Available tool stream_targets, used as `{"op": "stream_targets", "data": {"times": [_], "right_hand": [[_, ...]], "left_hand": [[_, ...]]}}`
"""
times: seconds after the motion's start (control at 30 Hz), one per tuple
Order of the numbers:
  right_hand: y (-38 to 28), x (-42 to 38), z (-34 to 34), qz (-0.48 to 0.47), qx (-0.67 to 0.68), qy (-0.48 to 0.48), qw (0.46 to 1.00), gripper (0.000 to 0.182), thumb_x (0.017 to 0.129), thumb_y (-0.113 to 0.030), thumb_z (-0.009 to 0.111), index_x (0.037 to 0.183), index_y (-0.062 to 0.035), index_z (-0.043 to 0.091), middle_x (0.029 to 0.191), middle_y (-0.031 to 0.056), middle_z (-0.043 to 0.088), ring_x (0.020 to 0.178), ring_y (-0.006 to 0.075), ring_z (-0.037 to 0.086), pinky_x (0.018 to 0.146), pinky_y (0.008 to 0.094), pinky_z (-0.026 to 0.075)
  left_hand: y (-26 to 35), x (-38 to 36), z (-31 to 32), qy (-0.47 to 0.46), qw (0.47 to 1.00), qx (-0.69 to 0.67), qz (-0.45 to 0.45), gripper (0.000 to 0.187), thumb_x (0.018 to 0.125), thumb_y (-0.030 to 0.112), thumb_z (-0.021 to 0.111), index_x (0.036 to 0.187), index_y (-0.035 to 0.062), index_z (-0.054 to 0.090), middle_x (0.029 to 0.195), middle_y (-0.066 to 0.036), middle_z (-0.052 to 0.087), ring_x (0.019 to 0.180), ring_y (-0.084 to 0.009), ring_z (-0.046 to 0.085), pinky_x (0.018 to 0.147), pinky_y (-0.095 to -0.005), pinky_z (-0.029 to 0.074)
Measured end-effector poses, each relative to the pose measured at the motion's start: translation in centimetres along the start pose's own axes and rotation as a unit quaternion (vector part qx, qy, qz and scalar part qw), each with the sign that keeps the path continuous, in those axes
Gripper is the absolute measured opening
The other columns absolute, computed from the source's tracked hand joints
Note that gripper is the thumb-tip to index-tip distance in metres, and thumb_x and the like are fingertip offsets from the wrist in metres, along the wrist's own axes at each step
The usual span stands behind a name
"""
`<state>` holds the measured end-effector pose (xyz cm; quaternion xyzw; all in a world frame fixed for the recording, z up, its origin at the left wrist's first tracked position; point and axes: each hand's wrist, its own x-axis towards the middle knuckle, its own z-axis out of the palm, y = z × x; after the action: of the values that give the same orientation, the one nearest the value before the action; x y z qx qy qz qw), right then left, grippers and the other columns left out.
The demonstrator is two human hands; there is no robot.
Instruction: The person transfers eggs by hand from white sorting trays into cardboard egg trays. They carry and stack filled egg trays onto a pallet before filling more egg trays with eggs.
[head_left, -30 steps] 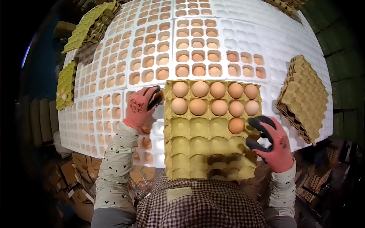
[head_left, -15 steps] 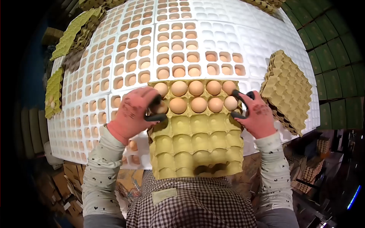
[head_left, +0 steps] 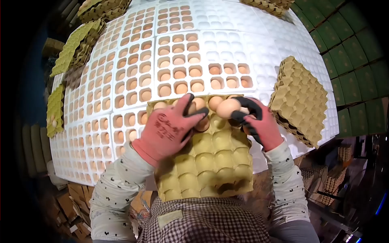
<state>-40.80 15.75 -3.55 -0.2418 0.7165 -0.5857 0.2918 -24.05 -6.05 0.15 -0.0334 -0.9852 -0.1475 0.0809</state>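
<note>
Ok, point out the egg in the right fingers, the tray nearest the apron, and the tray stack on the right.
Egg [head_left: 227, 108]: head view, middle of shell.
Tray [head_left: 204, 163]: head view, an empty cup.
Tray stack [head_left: 300, 94]: head view, top face.

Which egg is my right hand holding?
The egg pinched in your right hand, over the yellow tray's far rows; it looks largest and partly covers neighbouring eggs.

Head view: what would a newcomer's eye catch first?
Probably the pink-gloved left hand and right hand over the central yellow tray, the right pinching an egg. Beyond spread white trays, many cells holding eggs. A stack of brown trays sits at the picture's right.
</note>
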Motion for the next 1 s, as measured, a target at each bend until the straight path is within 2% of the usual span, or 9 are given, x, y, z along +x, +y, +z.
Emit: {"op": "stream_targets", "data": {"times": [0.17, 0.3, 0.37, 0.47, 0.57, 0.6, 0.83, 0.9, 1.0], "right_hand": [[-2.4, 1.6, -2.2, 0.109, 0.110, -0.013, 0.988, 0.045, 0.100, -0.040, 0.052, 0.115, 0.0011, 0.059, 0.087, 0.0086, 0.064, 0.059, 0.0153, 0.061, 0.054, 0.0284, 0.049], [-4.5, 6.9, -3.6, 0.075, 0.003, 0.015, 0.997, 0.046, 0.098, -0.040, 0.057, 0.114, 0.0026, 0.063, 0.086, 0.0049, 0.065, 0.067, 0.0122, 0.060, 0.058, 0.0269, 0.049], [-4.5, 11.5, -4.4, 0.046, -0.162, 0.027, 0.985, 0.041, 0.090, -0.036, 0.065, 0.114, -0.0021, 0.066, 0.090, 0.0066, 0.067, 0.075, 0.0164, 0.062, 0.071, 0.0307, 0.050], [-1.4, 18.0, -3.9, -0.087, -0.572, 0.069, 0.813, 0.035, 0.087, -0.040, 0.064, 0.112, -0.0151, 0.064, 0.105, 0.0122, 0.063, 0.097, 0.0290, 0.063, 0.082, 0.0393, 0.050], [0.4, 21.6, -3.4, -0.067, -0.710, 0.020, 0.700, 0.036, 0.085, -0.043, 0.066, 0.109, -0.0157, 0.063, 0.104, 0.0111, 0.063, 0.098, 0.0277, 0.063, 0.081, 0.0384, 0.051], [1.2, 22.5, -3.7, -0.058, -0.732, -0.002, 0.679, 0.036, 0.084, -0.043, 0.066, 0.107, -0.0155, 0.063, 0.104, 0.0109, 0.063, 0.098, 0.0274, 0.063, 0.081, 0.0384, 0.051], [4.7, 29.4, -4.9, -0.075, -0.572, 0.144, 0.804, 0.036, 0.087, -0.040, 0.064, 0.105, -0.0092, 0.062, 0.107, 0.0126, 0.063, 0.103, 0.0324, 0.060, 0.087, 0.0409, 0.049], [6.6, 30.5, -4.8, -0.036, -0.598, 0.169, 0.783, 0.038, 0.087, -0.041, 0.062, 0.107, -0.0088, 0.063, 0.111, 0.0135, 0.063, 0.105, 0.0341, 0.060, 0.089, 0.0415, 0.048], [6.1, 29.7, -6.2, -0.074, -0.542, 0.140, 0.825, 0.041, 0.087, -0.042, 0.059, 0.108, -0.0076, 0.063, 0.103, 0.0152, 0.067, 0.096, 0.0337, 0.064, 0.084, 0.0429, 0.050]], "left_hand": [[2.1, 0.8, 3.0, -0.047, 0.980, 0.192, 0.015, 0.051, 0.065, 0.031, 0.076, 0.110, 0.0129, 0.062, 0.125, -0.017, 0.052, 0.082, -0.0273, 0.058, 0.069, -0.0407, 0.049], [-2.6, 4.3, -2.5, -0.169, 0.950, -0.250, -0.079, 0.052, 0.063, 0.023, 0.084, 0.109, 0.0118, 0.065, 0.120, -0.014, 0.055, 0.098, -0.0318, 0.062, 0.083, -0.0381, 0.051], [-5.6, 7.6, -1.4, -0.085, 0.908, -0.405, -0.058, 0.052, 0.069, 0.030, 0.084, 0.111, 0.0073, 0.065, 0.114, -0.010, 0.059, 0.099, -0.0244, 0.064, 0.088, -0.0354, 0.051], [-8.9, 15.0, 3.5, 0.080, 0.951, -0.272, -0.124, 0.047, 0.073, 0.034, 0.078, 0.113, 0.0125, 0.063, 0.114, -0.010, 0.054, 0.099, -0.0259, 0.063, 0.085, -0.0380, 0.051], [-12.0, 20.6, 7.0, -0.118, 0.986, 0.044, -0.110, 0.039, 0.082, 0.044, 0.068, 0.108, 0.0159, 0.061, 0.116, -0.011, 0.052, 0.098, -0.0294, 0.064, 0.080, -0.0421, 0.052], [-13.4, 21.7, 8.6, -0.060, 0.992, 0.025, -0.106, 0.038, 0.084, 0.042, 0.066, 0.113, 0.0176, 0.061, 0.116, -0.010, 0.054, 0.097, -0.0293, 0.064, 0.078, -0.0421, 0.052], [-15.4, 29.6, 11.3, -0.077, 0.991, 0.041, -0.104, 0.038, 0.094, 0.038, 0.050, 0.126, 0.0183, 0.055, 0.118, -0.009, 0.060, 0.108, -0.0270, 0.061, 0.087, -0.0406, 0.050], [-14.8, 30.7, 15.1, 0.191, 0.967, -0.135, -0.099, 0.040, 0.091, 0.036, 0.055, 0.126, 0.0172, 0.055, 0.117, -0.010, 0.059, 0.108, -0.0288, 0.059, 0.091, -0.0387, 0.048], [-14.7, 30.9, 20.3, 0.187, 0.973, -0.083, -0.105, 0.046, 0.089, 0.037, 0.057, 0.131, 0.0180, 0.053, 0.119, -0.017, 0.055, 0.111, -0.0374, 0.052, 0.098, -0.0469, 0.041]]}}
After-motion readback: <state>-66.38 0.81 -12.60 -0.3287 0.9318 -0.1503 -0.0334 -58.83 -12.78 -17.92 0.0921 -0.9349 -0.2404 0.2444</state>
